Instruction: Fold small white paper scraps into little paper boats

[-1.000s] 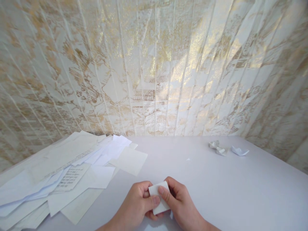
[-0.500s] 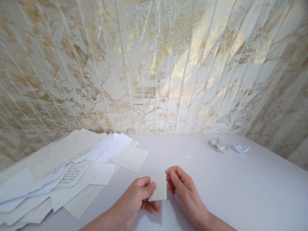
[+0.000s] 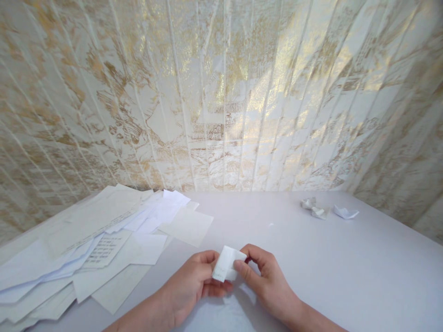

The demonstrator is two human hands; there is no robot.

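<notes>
A small folded piece of white paper (image 3: pixel 224 263) is held between my two hands, just above the table's near side. My left hand (image 3: pixel 197 281) grips its left side, with the thumb partly hidden behind a raised flap and the other fingers underneath. On the right, my right hand (image 3: pixel 265 276) pinches the paper between thumb and forefinger. One flap stands up at a slant and carries faint marks along its lower edge. The far side of the paper is hidden.
Loose paper sheets (image 3: pixel 100 203) lie heaped on the left of the white table (image 3: pixel 346 276), some printed. Crumpled paper (image 3: pixel 314 208) and a small folded white paper (image 3: pixel 345 212) rest at the back right. A tiny scrap (image 3: pixel 271 224) lies mid-table. A patterned curtain (image 3: pixel 221 92) hangs behind.
The paper was a flat square facing me; now a flap is bent up and it is tilted. My right thumb has moved left onto the paper from its right edge.
</notes>
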